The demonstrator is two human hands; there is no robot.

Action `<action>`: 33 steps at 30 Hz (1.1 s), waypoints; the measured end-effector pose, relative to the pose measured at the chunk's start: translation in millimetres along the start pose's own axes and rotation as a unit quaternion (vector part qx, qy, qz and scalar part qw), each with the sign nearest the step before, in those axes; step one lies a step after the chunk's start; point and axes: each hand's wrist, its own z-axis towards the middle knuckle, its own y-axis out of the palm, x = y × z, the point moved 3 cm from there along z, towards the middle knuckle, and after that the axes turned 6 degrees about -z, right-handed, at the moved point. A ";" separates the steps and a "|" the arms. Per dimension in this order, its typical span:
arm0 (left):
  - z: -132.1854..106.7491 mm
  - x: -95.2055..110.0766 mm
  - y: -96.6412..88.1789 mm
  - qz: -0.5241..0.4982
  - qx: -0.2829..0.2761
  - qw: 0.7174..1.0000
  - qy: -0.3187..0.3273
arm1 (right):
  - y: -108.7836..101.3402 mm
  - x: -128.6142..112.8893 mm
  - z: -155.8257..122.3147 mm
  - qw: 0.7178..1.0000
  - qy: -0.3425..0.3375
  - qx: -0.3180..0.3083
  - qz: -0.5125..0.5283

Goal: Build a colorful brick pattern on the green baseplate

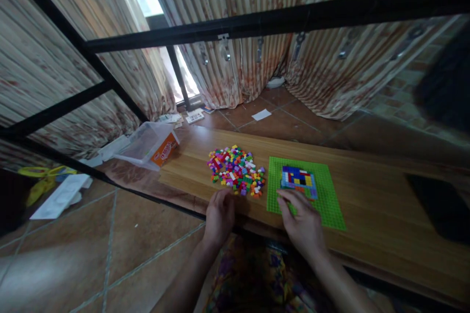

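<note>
A green studded baseplate (pixel 332 205) lies on the wooden tabletop, bearing a flat, multicoloured panel of toy bricks (pixel 299 179). Over the panel's near left edge is my right hand (pixel 303 220), its thumb and fingers closed in a pinch. Whatever is between those fingertips is too small to make out. To the left of the baseplate spreads a pile of small loose bricks (pixel 235 168) in many colours. My left hand (pixel 220 212) rests at the near edge of this pile with its fingers curled. Its fingertips point away from me, and anything in them is hidden.
A clear plastic box (pixel 141 144) with an orange label stands at the table's left end. On the right of the tabletop (pixel 374 195) lies a dark flat object (pixel 438 205). A black metal frame (pixel 257 24) crosses beyond the table, before striped curtains (pixel 227 73).
</note>
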 end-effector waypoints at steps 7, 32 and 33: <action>24.8 -10.7 -9.9 0.025 0.012 1.000 -0.007 | 48.4 -4.4 0.8 0.995 -0.021 -0.090 -0.036; 36.2 -16.9 21.1 -0.002 0.012 0.998 0.060 | 82.6 -2.2 57.6 0.983 -0.027 -0.143 -0.110; 36.8 -17.3 20.8 -0.005 0.013 0.998 0.059 | 85.6 -5.0 61.7 0.982 -0.032 -0.144 -0.117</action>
